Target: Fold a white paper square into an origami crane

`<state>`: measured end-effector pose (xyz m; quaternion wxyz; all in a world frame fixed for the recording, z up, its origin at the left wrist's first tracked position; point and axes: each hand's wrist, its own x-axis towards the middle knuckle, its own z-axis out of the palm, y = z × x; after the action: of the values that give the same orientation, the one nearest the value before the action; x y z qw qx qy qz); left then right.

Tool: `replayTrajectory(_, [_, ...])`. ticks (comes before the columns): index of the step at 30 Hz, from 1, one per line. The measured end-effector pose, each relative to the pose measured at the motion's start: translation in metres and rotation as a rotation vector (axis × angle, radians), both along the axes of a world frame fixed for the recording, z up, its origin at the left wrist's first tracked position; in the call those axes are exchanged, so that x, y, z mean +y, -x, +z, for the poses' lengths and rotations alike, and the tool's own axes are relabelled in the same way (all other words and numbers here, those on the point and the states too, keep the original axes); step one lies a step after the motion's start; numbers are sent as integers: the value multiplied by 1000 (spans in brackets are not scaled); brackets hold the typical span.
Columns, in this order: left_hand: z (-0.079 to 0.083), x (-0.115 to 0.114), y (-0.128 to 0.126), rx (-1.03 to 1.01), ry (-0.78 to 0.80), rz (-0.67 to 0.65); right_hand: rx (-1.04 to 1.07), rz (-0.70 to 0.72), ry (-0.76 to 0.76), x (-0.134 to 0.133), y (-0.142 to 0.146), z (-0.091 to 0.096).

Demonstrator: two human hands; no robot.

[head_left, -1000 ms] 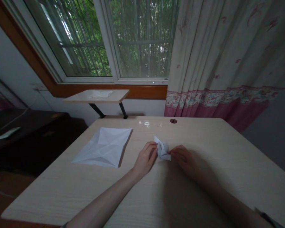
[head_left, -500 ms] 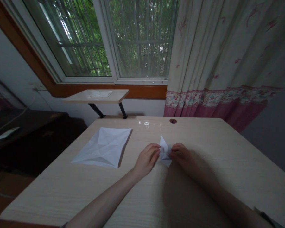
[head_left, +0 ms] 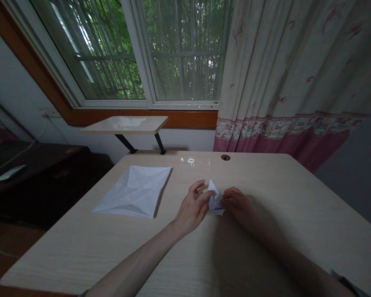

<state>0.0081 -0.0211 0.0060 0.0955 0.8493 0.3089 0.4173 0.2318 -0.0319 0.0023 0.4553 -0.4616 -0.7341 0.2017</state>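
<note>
A small folded white paper piece [head_left: 215, 200] lies on the light wooden table [head_left: 266, 231] near its middle. My left hand [head_left: 193, 206] pinches its left side with thumb and finger, the other fingers lifted. My right hand [head_left: 236, 203] grips its right side with closed fingers. Both forearms rest low over the table. To the left lies a larger creased white sheet [head_left: 134, 190], flat and untouched.
A round cable hole [head_left: 225, 157] sits near the table's far edge. Behind stands a small raised shelf [head_left: 125, 124] under the window [head_left: 142, 49]. A patterned curtain [head_left: 290, 78] hangs at the right. A dark cabinet [head_left: 34, 173] is at the left.
The folded piece has turned and shifted slightly right between my hands. My left hand's fingers have spread and lifted, now pinching the paper's left edge.
</note>
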Motion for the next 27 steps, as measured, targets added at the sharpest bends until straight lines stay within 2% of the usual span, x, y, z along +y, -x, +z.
replayTrajectory(7, [4,1,1,101,-23,48,21,9,-26,1,-1,-3])
replayTrajectory(17, [1,1,1,46,-23,128,11,16,-18,2,-3,-11])
replayTrajectory(27, [4,-1,0,39,-26,97,-6,19,-31,3,-3,-13])
